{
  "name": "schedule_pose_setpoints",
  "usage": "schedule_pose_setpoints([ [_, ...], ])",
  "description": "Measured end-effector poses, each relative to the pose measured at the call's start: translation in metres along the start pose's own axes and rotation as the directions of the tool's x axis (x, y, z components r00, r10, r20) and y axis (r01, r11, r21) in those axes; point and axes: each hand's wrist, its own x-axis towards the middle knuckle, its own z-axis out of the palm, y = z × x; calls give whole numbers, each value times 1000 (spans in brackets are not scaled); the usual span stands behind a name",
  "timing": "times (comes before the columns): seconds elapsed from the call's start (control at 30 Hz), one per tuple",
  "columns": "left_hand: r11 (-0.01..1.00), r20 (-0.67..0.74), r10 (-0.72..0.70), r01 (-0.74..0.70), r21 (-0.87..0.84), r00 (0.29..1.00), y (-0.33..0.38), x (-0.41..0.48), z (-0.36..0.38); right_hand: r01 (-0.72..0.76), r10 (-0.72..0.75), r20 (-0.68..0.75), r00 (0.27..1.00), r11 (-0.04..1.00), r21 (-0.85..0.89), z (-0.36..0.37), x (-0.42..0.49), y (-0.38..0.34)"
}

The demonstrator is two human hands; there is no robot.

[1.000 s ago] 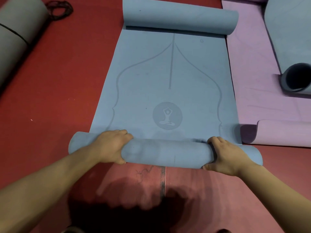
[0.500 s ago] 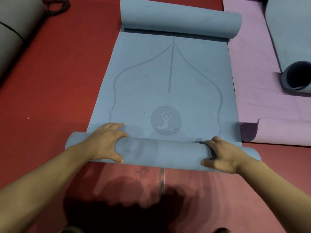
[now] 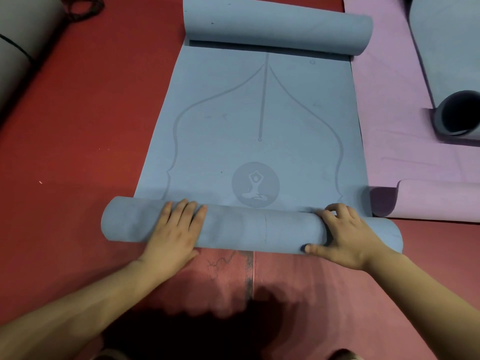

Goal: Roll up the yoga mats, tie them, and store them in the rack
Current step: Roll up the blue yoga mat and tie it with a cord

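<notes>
- Hands at work on a half-rolled blue yoga mat [image 3: 259, 120], seen from my head camera looking down at a red floor [image 3: 78, 131].
- The mat runs lengthwise away from me. Its near end is wound into a roll [image 3: 246, 227] lying crosswise just in front of me. Its far end [image 3: 278, 24] curls back on itself. The flat stretch between carries a printed seated figure [image 3: 255, 184].
- My left hand [image 3: 174, 237] lies on the roll left of centre, fingers [image 3: 187, 211] straight and close together, pressed flat over the top.
- My right hand [image 3: 348, 237] grips the roll near its right end, fingers [image 3: 337, 209] curled over the top and the thumb against the near side.
- I judge the step in hand to be rolling the mat forward. To do it well I would push both hands evenly so the roll's ends line up. I would press down for a tight wind and flatten the far curl before the roll meets it.
- The roll's right end sits just beside the upturned near edge of a purple mat [image 3: 389, 120], so I would avoid catching it.
- Count: two hands and four mats. The mats are this blue one, the purple one, one slate-blue mat [image 3: 457, 113] at the right edge with a rolled end, and one grey rolled mat [image 3: 20, 35] at upper left. One tangle of black cord [image 3: 80, 6] lies near the grey mat. I see no rack.
</notes>
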Motion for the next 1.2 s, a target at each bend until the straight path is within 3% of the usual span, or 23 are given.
schedule_pose_setpoints([
  [0.1, 999, -19, 38, -38, -14, 999, -6, 14, -7, -26, 26, 3, 1000, 992, -126, 9, 3, -4],
  [0.23, 994, -19, 57, -59, -95, 998, -22, 25, -14, -5, -13, -122, 992, 989, -148, 17, 11, 0],
  [0.37, 984, 116, 97, -77, -164, 988, -35, 35, -20, 20, -26, -51, 998, 994, -109, 9, 12, 0],
  [0.5, 976, 335, 111, -39, -214, 936, -42, 46, -33, 16, -15, 94, 995, 1000, -17, 1, 14, 0],
  [0.63, 945, 426, 20, 122, -303, 904, -48, 52, -31, -20, 10, 140, 990, 998, 67, -7, 17, 2],
  [0.83, 951, 132, 24, 18, -309, 991, -51, 26, -10, -11, 17, 111, 994, 998, -58, -8, 14, -2],
  [1.0, 967, -45, 36, -47, -251, 998, -42, 18, -13, -62, 64, 94, 993, 998, -21, -18, 16, -5],
  [1.1, 905, -145, -44, -22, -425, 988, -38, 10, -15, -78, 79, 78, 994, 997, -25, -17, 13, -8],
  [1.2, 760, -215, -199, 12, -649, 956, -33, 6, -20, -72, 76, 61, 995, 995, -64, -13, 11, -8],
])
